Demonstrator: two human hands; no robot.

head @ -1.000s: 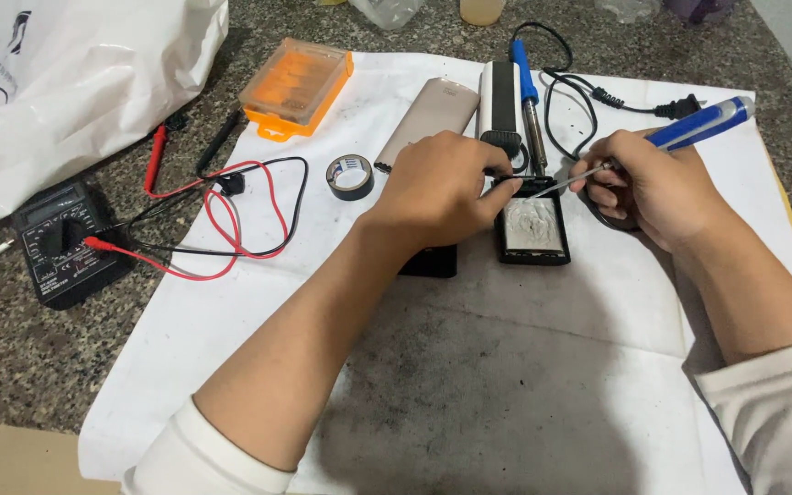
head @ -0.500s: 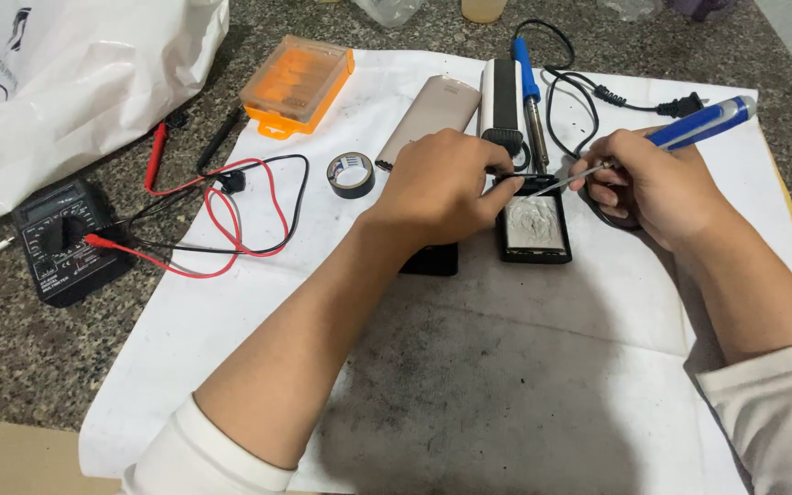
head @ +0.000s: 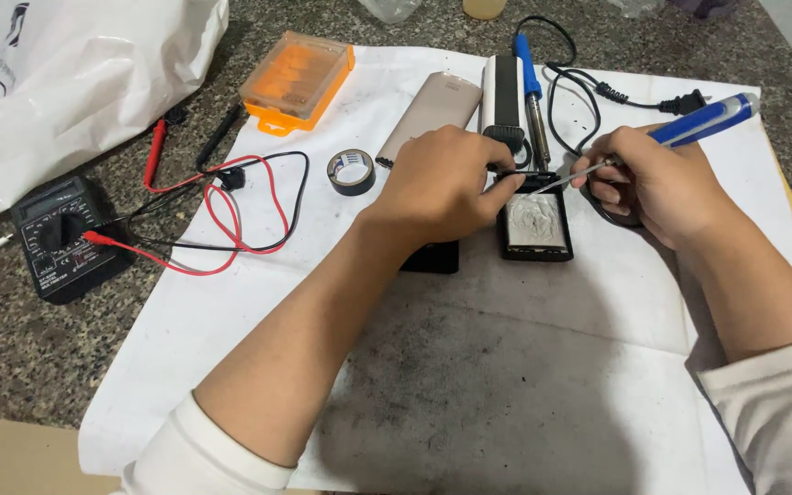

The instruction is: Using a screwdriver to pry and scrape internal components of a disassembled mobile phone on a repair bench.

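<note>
Orange case (head: 297, 81): a shallow see-through orange plastic box, lid closed, on the upper left of the white sheet (head: 506, 385); orange rows show inside, too blurred to tell what they are.
Left hand (head: 442, 188): curled, fingertips pinched together at the top edge of the opened device, pressing there; what sits between the fingertips is hidden.
Right hand (head: 657, 183): closed around a blue-and-white handled tool (head: 703, 119), whose thin metal tip slants down-left to the device's top edge, just beside the left fingertips.
Opened device (head: 535, 225): a small black rectangular frame with a silvery, crinkled inner face, lying flat mid-sheet between the two hands.
Nearby: a roll of black tape (head: 351, 171), a soldering iron (head: 532, 105) above the device, and a black multimeter (head: 64, 236) with red and black leads at the left.
</note>
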